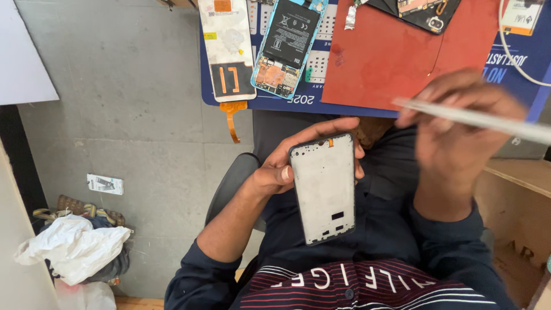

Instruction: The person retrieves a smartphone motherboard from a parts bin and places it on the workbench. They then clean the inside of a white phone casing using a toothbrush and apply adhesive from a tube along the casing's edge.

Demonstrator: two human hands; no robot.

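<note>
Left hand (pixel 281 172) grips a phone frame (pixel 324 186); blurred right hand (pixel 459 132) pinches a white strip (pixel 488 119) near the red mat (pixel 396 57).

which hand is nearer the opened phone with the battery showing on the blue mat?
Left. The left hand, gripping the phone frame, sits just below the opened phone on the mat. The right hand, holding a thin white strip, is farther off to the right.

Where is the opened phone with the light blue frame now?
In the head view, the opened phone lies at top centre on the blue mat, between the white screen panel and the red sheet.
</note>
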